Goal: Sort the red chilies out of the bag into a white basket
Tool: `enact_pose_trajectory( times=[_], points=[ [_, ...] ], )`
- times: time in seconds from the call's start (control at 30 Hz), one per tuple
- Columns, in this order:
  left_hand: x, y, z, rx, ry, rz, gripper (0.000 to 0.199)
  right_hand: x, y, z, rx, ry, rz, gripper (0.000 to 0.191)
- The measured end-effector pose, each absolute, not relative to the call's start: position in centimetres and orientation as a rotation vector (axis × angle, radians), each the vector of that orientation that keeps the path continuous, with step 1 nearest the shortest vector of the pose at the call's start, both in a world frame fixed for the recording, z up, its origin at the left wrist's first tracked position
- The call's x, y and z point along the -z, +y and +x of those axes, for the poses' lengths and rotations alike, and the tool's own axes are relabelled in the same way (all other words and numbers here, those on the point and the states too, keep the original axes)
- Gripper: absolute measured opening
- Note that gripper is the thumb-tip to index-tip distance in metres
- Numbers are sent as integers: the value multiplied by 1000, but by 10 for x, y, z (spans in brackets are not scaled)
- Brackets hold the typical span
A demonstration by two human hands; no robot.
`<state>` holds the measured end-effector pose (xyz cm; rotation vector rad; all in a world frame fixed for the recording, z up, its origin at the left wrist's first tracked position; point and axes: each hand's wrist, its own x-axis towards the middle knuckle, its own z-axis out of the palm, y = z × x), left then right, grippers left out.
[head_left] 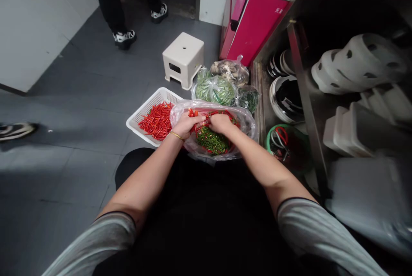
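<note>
Head view: we looked down on a clear, crinkled plastic bag (249,126), which overlapped the right end of a perforated white plastic basket (140,110).
Red chillies: the slim, glossy red chillies (157,121) lay heaped in the basket, and more showed inside the bag.
Green heap: thin green pieces (212,141) lay in the bag too; we could not tell stems from pods.
Left hand: our left hand (187,124) pinched a few red chillies between thumb and fingers at the bag's left side.
Right hand: our right hand (221,122) curled down into the bag; we could not tell what it gripped.
Handling: we judged each chilli light, smooth, slightly slippery and easily bruised.
Hold: we judged a gentle pinch near the stem end best, and the bag too limp to support by one edge.
</note>
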<state>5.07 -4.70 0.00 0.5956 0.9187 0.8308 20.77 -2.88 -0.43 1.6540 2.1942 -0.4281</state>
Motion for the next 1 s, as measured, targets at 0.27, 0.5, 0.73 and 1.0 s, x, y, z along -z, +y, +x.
enact_pose_trajectory(
  times=[0.27,0.5,0.73,1.0],
  points=[
    [7,-49,60,-953,861,565,29,-9,-28,228,1830,2249,1970,34],
    [-6,-44,51,-1000,927,470,30,10,-31,189,595,2287,1541,30],
    [-2,-46,52,-886,1023,603,30,-4,-39,251,839,2201,1950,20],
    [14,-59,70,-843,1016,749,33,8,-92,219,2154,1982,2279,34]
  ],
)
